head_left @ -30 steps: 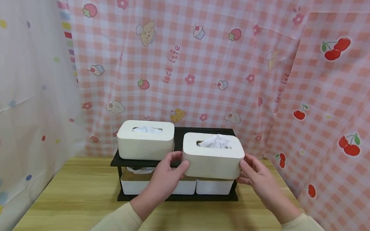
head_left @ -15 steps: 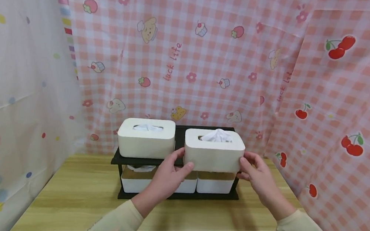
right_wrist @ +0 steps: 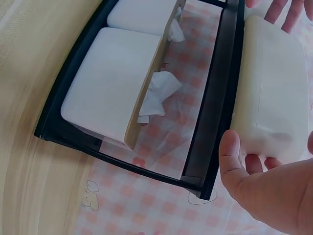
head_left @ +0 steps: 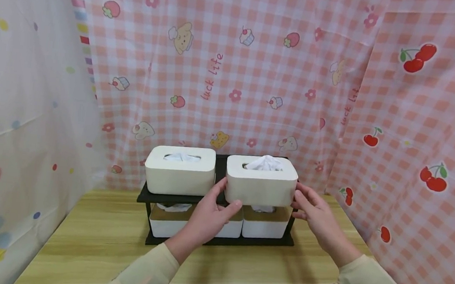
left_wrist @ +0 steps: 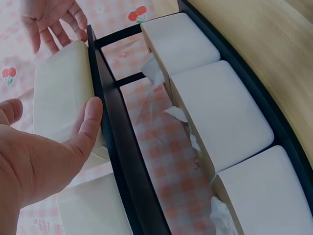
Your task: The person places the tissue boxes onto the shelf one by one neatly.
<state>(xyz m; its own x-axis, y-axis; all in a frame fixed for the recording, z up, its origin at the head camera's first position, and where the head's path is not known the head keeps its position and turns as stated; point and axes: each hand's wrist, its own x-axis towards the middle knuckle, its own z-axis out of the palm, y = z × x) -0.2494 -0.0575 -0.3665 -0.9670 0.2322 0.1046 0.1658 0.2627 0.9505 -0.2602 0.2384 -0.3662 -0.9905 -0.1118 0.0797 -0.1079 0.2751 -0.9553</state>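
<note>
A cream tissue box (head_left: 260,188) with a white tissue (head_left: 265,162) poking from its slot is at the right of the black rack's upper shelf (head_left: 172,198). My left hand (head_left: 209,213) holds its left end, thumb at the lower front corner. At the other end my right hand (head_left: 319,215) grips it, thumb at the front and fingers round the side. In the right wrist view, the box (right_wrist: 274,93) lies along the shelf edge; whether its base bears fully on the shelf cannot be told. A second cream tissue box (head_left: 178,180) stands at the shelf's left.
Below, three white boxes with wooden tops (left_wrist: 195,41) and tissues stand in a row on the lower tier. The rack stands on a wood-grain table (head_left: 90,238). Pink checked cloth (head_left: 238,70) hangs behind and right, a pale patterned one (head_left: 32,73) left.
Both hands have carried the right tissue box back and slightly left, from in front of the rack onto or against the upper shelf. More of the lower right box now shows.
</note>
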